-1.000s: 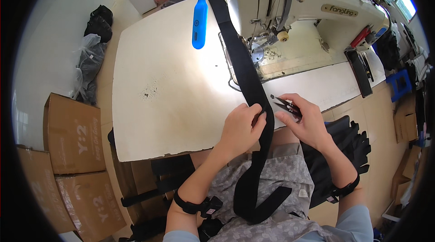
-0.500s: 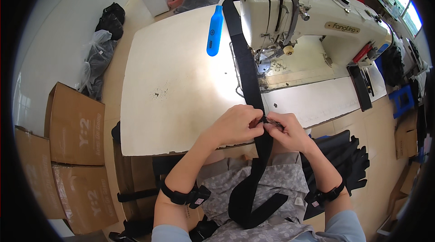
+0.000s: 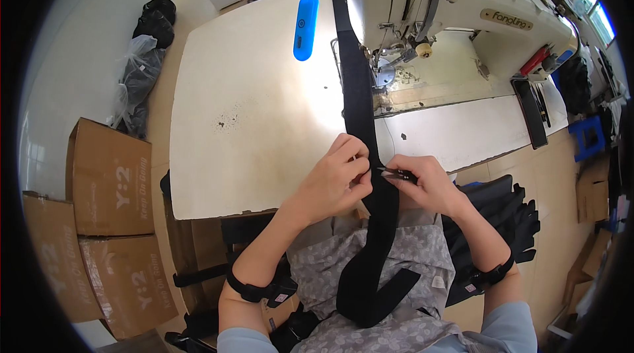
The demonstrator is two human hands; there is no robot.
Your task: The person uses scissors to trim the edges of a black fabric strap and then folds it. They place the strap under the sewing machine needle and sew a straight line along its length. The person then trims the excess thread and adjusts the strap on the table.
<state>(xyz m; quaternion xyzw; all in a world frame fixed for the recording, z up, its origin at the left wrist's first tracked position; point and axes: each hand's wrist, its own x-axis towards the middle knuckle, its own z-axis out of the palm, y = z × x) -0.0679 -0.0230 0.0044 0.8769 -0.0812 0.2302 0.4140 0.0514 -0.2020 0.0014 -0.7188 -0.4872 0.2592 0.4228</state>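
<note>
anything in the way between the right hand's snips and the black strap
Nothing visible: the black snips in the right hand have their tips right at the black strap; whether they touch it is unclear. The left hand is at the strap's left side, opposite the tips.

Brown cardboard boxes [image 3: 113, 181], blue stool [image 3: 584, 127]

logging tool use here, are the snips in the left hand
No, the black snips are held in the right hand, with their tips at the black strap.
</note>
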